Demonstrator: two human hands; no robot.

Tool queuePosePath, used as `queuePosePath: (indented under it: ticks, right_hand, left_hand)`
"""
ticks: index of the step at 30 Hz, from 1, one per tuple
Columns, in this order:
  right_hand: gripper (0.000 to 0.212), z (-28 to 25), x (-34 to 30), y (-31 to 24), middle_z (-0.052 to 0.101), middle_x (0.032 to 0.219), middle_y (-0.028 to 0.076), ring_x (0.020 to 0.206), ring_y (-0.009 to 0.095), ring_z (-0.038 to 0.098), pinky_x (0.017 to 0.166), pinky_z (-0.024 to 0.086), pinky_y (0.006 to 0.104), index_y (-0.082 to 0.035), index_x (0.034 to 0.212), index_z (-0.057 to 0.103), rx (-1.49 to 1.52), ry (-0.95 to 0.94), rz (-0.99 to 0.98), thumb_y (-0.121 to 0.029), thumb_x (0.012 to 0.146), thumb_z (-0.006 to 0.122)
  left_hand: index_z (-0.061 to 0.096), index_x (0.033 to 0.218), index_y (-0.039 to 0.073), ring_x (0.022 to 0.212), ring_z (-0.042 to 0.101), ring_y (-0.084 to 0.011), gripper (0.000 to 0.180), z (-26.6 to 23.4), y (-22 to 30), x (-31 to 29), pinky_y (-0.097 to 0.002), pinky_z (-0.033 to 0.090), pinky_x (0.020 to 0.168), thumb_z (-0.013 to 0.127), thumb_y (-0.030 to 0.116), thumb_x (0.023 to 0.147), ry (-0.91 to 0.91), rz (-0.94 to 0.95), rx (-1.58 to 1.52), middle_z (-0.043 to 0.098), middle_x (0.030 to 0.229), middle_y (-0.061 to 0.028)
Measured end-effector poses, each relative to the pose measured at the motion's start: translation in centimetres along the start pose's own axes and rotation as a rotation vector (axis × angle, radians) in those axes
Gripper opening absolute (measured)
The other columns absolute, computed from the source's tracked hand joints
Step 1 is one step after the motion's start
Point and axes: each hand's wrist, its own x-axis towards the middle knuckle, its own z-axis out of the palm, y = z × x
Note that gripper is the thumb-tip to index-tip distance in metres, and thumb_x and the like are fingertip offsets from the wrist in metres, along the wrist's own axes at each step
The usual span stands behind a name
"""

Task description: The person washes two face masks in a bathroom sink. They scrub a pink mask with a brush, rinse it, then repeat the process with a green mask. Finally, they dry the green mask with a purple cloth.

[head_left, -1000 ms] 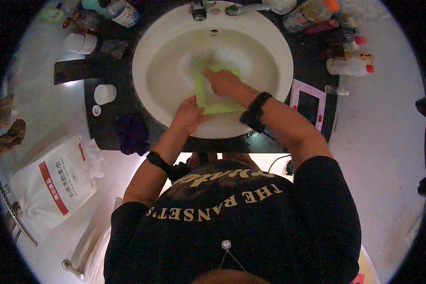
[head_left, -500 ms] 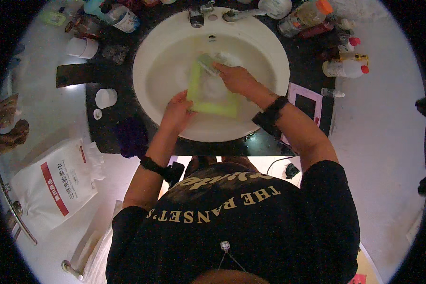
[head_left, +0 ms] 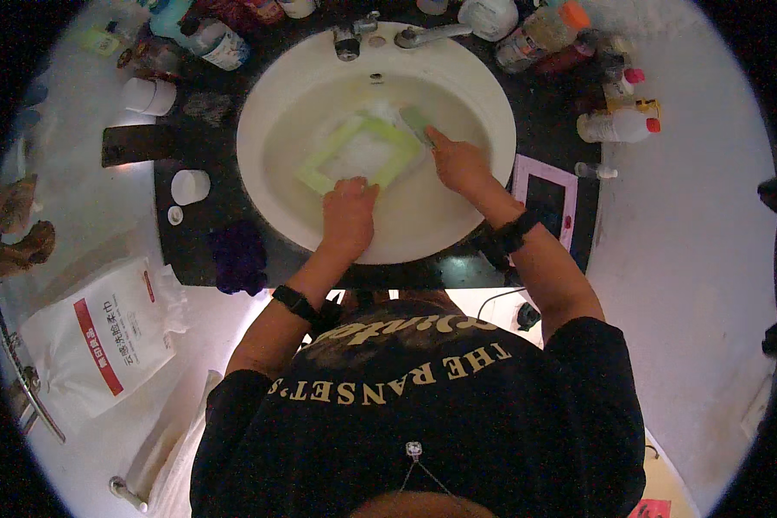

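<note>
A light green rectangular frame (head_left: 326,157) lies tilted in the cloudy water of the white oval sink (head_left: 252,177). White suds show inside its opening. My left hand (head_left: 350,217) grips the frame's near edge, fingers curled over it. In my right hand (head_left: 464,169) is a green scrubbing brush (head_left: 415,122), its head beside the frame's far right corner. My fingers partly hide the brush's near end. Whether its bristles touch the frame, I cannot tell.
A pink frame (head_left: 570,186) rests on the black counter to the right. The faucet (head_left: 347,45) and a shower head (head_left: 423,37) are at the sink's back. Bottles, including an orange-capped one (head_left: 540,39), line the counter. A dark purple cloth (head_left: 237,255) lies front left.
The green frame has turned, and its near end has swung left. My left hand has moved right along it. My right hand and the brush have shifted right.
</note>
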Motion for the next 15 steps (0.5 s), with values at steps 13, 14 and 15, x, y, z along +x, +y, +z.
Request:
queuePosePath:
  ticks: [13,14,15]
  right_hand:
    - [0.057,5.4,4.3,-4.5,0.067,0.092,0.024,0.083,0.041,0.065,0.072,0.052,0.0516,-0.006,0.139,0.038,0.148,-0.030,-0.050,-0.008,0.084,0.051]
    - [0.058,5.7,4.3,-4.9,0.067,0.092,0.024,0.082,0.041,0.066,0.071,0.052,0.0517,-0.007,0.140,0.038,0.111,-0.005,-0.045,-0.009,0.083,0.051]
    - [0.059,6.0,4.1,-5.2,0.067,0.092,0.024,0.081,0.041,0.066,0.070,0.053,0.0518,-0.008,0.141,0.037,0.104,-0.052,-0.068,-0.009,0.083,0.052]
  left_hand:
    - [0.046,0.122,-0.003,0.105,0.056,-0.0275,0.049,6.2,-7.4,2.2,-0.0360,0.048,0.085,0.057,-0.006,0.075,0.443,-0.838,-1.269,0.054,0.120,-0.0188]
    - [0.046,0.123,-0.003,0.106,0.056,-0.0272,0.049,6.5,-7.4,2.3,-0.0364,0.048,0.086,0.055,-0.007,0.075,0.469,-0.762,-1.252,0.054,0.120,-0.0185]
    - [0.046,0.124,-0.003,0.106,0.056,-0.0269,0.050,6.9,-7.5,2.1,-0.0367,0.048,0.086,0.053,-0.008,0.075,0.491,-0.710,-1.240,0.054,0.120,-0.0183]
